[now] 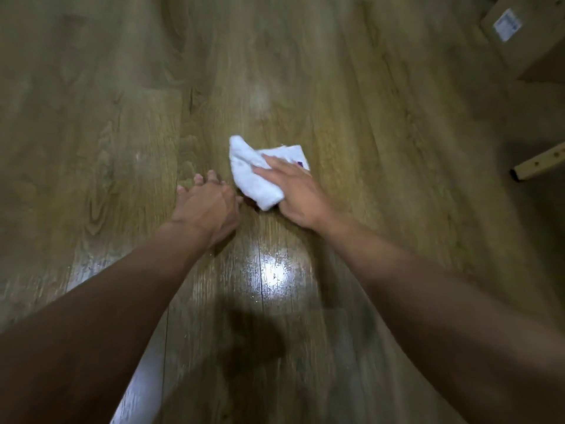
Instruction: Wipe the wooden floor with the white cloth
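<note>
A crumpled white cloth (253,172) with a small purple mark lies on the wooden floor (351,102) in the middle of the view. My right hand (298,194) presses flat on the cloth's right side, fingers spread over it and thumb along its near edge. My left hand (208,206) rests on the bare floor just left of the cloth, fingers apart, holding nothing. A wet, shiny patch (272,270) reflects light on the planks between my forearms.
A cardboard box (526,35) with a white label stands at the top right. A light wooden furniture leg (541,162) with a dark foot juts in from the right edge. Open floor stretches to the left and ahead.
</note>
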Action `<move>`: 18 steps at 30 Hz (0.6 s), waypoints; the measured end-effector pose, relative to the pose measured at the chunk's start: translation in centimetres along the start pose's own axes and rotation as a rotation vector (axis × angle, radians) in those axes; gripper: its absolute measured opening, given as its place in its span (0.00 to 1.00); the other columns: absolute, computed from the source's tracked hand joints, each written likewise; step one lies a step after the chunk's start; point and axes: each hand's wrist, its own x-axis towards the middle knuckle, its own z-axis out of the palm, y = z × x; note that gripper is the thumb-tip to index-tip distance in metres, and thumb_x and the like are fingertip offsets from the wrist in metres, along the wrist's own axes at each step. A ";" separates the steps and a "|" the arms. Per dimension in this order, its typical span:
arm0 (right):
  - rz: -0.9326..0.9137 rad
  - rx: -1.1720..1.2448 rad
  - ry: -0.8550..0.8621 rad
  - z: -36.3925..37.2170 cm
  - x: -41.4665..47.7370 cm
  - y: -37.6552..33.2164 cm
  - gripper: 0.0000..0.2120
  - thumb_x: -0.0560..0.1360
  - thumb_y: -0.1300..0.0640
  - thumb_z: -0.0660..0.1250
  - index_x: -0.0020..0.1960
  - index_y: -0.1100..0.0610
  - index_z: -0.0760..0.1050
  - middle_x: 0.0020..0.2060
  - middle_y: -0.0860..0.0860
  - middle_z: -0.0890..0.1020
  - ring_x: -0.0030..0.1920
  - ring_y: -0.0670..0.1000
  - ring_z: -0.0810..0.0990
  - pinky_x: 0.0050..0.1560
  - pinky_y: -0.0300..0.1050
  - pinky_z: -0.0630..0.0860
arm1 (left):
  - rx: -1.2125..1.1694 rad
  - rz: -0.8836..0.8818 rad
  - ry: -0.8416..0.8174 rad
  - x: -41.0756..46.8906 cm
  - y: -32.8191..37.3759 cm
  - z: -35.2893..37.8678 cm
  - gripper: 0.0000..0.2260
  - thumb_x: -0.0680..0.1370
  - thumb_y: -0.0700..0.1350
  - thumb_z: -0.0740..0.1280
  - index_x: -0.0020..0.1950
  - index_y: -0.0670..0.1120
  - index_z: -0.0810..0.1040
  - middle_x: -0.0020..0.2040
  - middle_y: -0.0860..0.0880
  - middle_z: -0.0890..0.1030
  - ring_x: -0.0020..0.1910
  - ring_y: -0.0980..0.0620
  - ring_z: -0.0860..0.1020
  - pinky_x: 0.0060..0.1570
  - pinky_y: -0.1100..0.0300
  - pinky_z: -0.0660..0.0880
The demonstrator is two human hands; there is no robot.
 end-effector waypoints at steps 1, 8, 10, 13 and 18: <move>-0.006 -0.001 0.014 -0.5 -1.7 1.2 0.27 0.73 0.65 0.62 0.72 0.55 0.67 0.73 0.57 0.66 0.74 0.55 0.63 0.74 0.51 0.55 | 0.008 -0.002 0.001 -0.1 0.1 -0.1 0.23 0.82 0.50 0.53 0.71 0.36 0.64 0.74 0.35 0.60 0.72 0.33 0.60 0.67 0.35 0.60; 0.468 -0.017 0.159 -3.0 2.7 5.4 0.24 0.76 0.62 0.57 0.72 0.56 0.65 0.72 0.56 0.66 0.72 0.59 0.64 0.70 0.55 0.63 | -0.034 -0.041 0.073 -0.7 1.5 -0.5 0.17 0.79 0.44 0.56 0.66 0.38 0.70 0.71 0.38 0.67 0.71 0.36 0.64 0.69 0.39 0.62; 0.479 0.022 0.196 -2.4 4.1 3.5 0.21 0.76 0.60 0.54 0.68 0.56 0.68 0.66 0.57 0.72 0.67 0.58 0.69 0.64 0.53 0.68 | -0.079 0.015 0.157 -0.8 2.5 -0.3 0.17 0.78 0.44 0.58 0.64 0.39 0.71 0.68 0.39 0.70 0.70 0.38 0.65 0.69 0.39 0.59; 0.189 -0.049 0.097 -1.1 -0.1 2.0 0.25 0.74 0.62 0.58 0.71 0.54 0.66 0.70 0.55 0.69 0.70 0.56 0.66 0.70 0.54 0.62 | -0.102 0.109 0.196 -0.8 3.1 0.3 0.18 0.78 0.45 0.58 0.67 0.42 0.68 0.70 0.41 0.68 0.71 0.40 0.64 0.70 0.41 0.59; 0.258 -0.186 0.146 -2.2 -5.2 5.7 0.26 0.72 0.53 0.60 0.70 0.48 0.68 0.71 0.51 0.69 0.74 0.54 0.61 0.73 0.60 0.55 | -0.090 0.064 0.286 -0.7 2.5 0.4 0.14 0.78 0.44 0.58 0.62 0.44 0.75 0.60 0.44 0.76 0.59 0.41 0.75 0.56 0.45 0.73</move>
